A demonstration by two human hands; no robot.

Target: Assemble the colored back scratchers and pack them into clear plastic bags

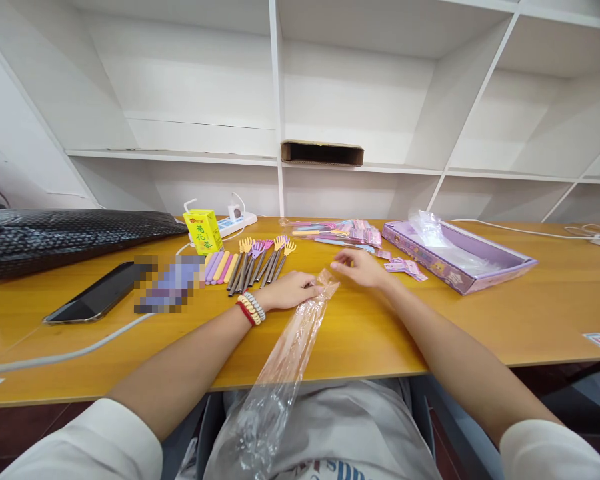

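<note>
A long clear plastic bag (300,333) runs from the tabletop over the table edge onto my lap. My left hand (295,290) is closed on its upper end, thumb and fingers pinching the film. Just right of that end is my right hand (360,267), fingers bent and slightly apart, with nothing visible in them. Left of my hands lie several small back scratchers (263,260) with dark rods and yellow, purple and pink hand-shaped heads. Beside them is a row of purple, pink and yellow handles (221,267). Behind my right hand lie bagged back scratchers (335,232) and small pink-purple cards (406,268).
A purple open box (460,283) holding clear bags stands right. To the left are a yellow drink carton (203,231), a power strip (237,223), a phone (100,290), a white cable (100,345) and a black wrapped bundle (75,240). White shelves (205,159) rise behind.
</note>
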